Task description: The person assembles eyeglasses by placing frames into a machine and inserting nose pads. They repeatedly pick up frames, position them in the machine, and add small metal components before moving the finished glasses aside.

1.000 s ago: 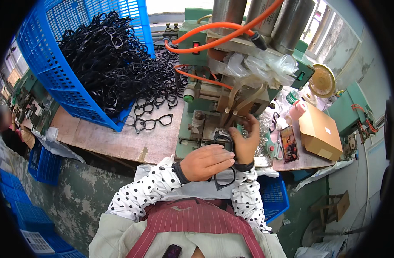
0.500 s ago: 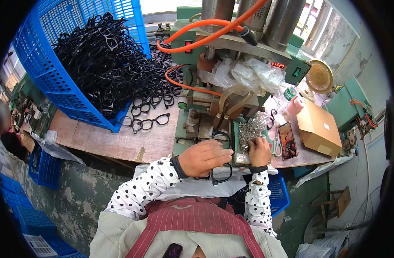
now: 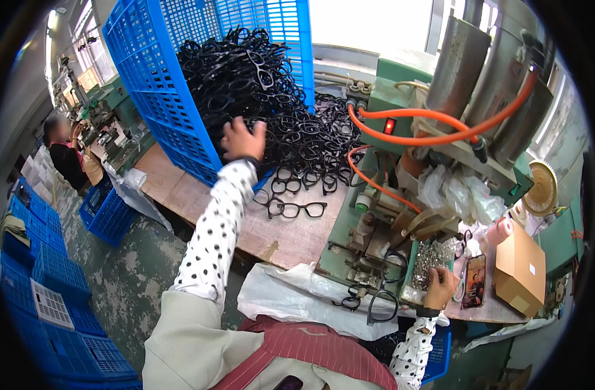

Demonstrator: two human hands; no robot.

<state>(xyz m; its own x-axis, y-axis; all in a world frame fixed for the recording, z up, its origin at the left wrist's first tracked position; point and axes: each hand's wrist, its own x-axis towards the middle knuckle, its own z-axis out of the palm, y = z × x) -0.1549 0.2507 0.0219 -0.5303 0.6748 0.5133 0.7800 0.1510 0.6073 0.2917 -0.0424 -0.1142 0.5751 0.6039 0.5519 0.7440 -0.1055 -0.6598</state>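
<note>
Head view: the left hand (image 3: 244,141) hung with fingers spread, apparently empty, at the black spectacle frames (image 3: 236,81) heaped in the blue crate (image 3: 156,68), best lifted singly against snagging, while the right hand (image 3: 442,289) bunched at small metal parts (image 3: 432,255), its grasp indiscernible.

Narrow black wristbands (image 3: 249,161): one at each wrist, just behind the fingers (image 3: 239,128)
White fabric sleeves (image 3: 210,237): round black polka dots, behind the wristbands
Pale grey-green cloth top (image 3: 180,331): well behind the fingers
Maroon cloth apron (image 3: 310,343): thin pale pinstripes, wide strap (image 3: 249,368), also behind them
</note>
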